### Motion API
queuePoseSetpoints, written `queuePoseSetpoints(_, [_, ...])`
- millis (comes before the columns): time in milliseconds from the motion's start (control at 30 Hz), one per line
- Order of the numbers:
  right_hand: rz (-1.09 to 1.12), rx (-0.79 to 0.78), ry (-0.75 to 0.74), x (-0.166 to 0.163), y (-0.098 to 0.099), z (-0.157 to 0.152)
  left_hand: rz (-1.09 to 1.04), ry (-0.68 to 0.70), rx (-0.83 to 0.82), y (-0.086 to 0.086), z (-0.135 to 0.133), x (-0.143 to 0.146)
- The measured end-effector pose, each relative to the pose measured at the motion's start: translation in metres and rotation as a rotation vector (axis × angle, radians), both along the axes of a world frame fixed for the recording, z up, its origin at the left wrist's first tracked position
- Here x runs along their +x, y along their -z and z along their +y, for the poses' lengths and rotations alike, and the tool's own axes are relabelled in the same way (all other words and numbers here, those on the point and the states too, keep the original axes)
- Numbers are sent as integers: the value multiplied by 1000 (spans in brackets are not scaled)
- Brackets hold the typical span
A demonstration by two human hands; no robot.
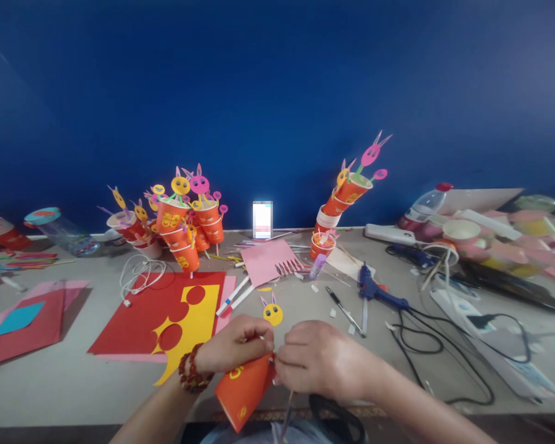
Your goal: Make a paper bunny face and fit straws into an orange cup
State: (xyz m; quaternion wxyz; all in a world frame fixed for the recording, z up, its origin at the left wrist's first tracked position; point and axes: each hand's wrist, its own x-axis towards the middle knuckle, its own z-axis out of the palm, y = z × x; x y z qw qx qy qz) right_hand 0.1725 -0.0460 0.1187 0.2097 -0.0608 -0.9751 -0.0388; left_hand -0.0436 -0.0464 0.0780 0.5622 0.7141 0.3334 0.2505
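A: What is the left hand doing?

B: It is grasping a red paper cup with gold lettering, and the wrist behind it is wearing a beaded bracelet.

A: Where is it keeping that cup?

B: It is holding it tilted over the near edge of the desk, close to the person's lap.

A: And the right hand?

B: Its fingers are curling in at the cup's right-hand edge. They are hiding whatever is sitting between them, so I cannot tell if they are gripping anything.

A: What is lying just beyond the hands?

B: A yellow rabbit face is lying there, and a pink sheet with a fringed edge is resting farther back.

A: And to the sides?

B: On the left, a yellow sheet with round holes is overlapping a red sheet. On the right, a pen is lying near a blue glue gun, and farther back a stack of decorated cups is leaning rightward.
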Motion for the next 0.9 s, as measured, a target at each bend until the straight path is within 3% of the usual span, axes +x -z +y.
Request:
queuePoseSetpoints(200, [207,-216,130,-2,20,-7,192,-169,278,-9,-10,1])
queuePoseSetpoints(433, [643,-949,535,-13,44,-25,196,-269,642,-4,-23,0])
queuePoseSetpoints(500, [742,-1046,583,-14,49,-29,159,-308,692,4,-26,0])
queuePoseSetpoints(567, [751,-987,583,-14,51,-31,128,-381,716,12,-28,2])
queuePoseSetpoints(800, [747,-567,539,-16,50,-32,4,-569,728,23,-32,15])
queuePoseSetpoints(900, [782,-449,473,-21,48,-30,-53,-578,654,24,-36,17])
